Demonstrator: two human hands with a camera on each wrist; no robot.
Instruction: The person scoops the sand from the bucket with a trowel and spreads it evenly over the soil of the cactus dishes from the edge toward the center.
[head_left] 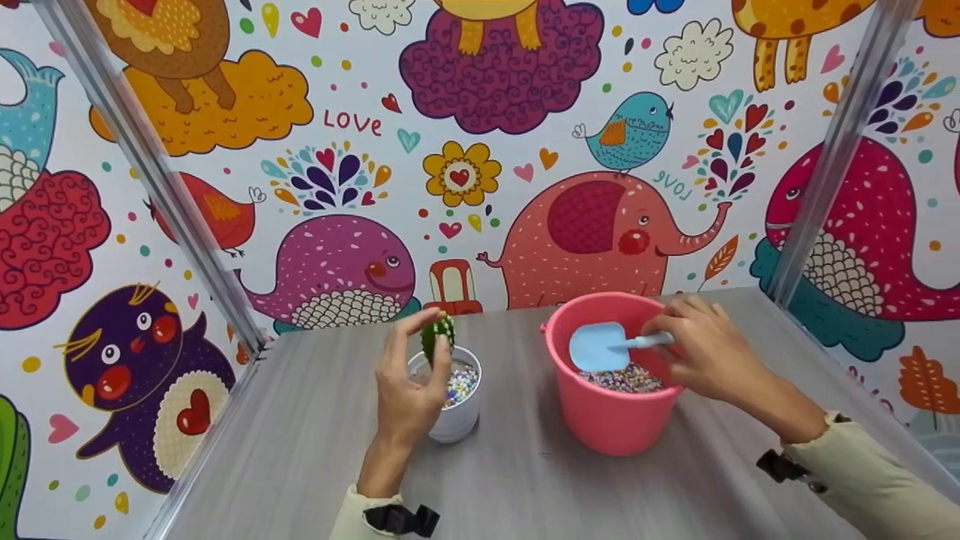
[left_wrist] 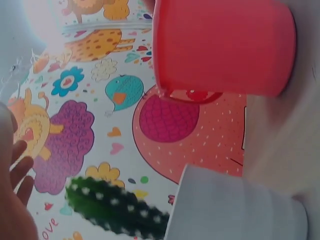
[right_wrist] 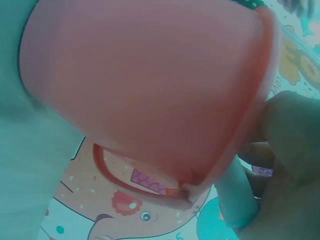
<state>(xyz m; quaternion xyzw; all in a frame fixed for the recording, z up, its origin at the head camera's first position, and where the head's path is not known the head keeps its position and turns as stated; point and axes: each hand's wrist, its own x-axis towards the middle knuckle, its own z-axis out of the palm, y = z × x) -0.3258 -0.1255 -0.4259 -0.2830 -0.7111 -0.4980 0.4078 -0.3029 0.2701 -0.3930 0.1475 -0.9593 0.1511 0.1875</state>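
Note:
My right hand (head_left: 701, 345) grips the handle of a light blue toy shovel (head_left: 598, 346), its blade inside the pink bucket (head_left: 619, 420) above multicoloured gravel (head_left: 624, 379). In the right wrist view the fingers curl round the pale handle (right_wrist: 235, 195) beside the bucket's rim. To the left, a small green cactus (head_left: 437, 337) stands in a white ribbed pot (head_left: 455, 424) with pastel pebbles (head_left: 462, 384). My left hand (head_left: 411, 382) is raised by the pot, thumb and fingers spread around the cactus in the head view; the left wrist view shows its fingers (left_wrist: 22, 172) apart from the cactus.
Both containers stand on a grey wood-grain table (head_left: 300, 420). Behind it rises a wall (head_left: 517, 247) printed with cartoon animals, with metal posts (head_left: 832, 157) at the corners. The bucket's handle (right_wrist: 135, 187) hangs down on its far side.

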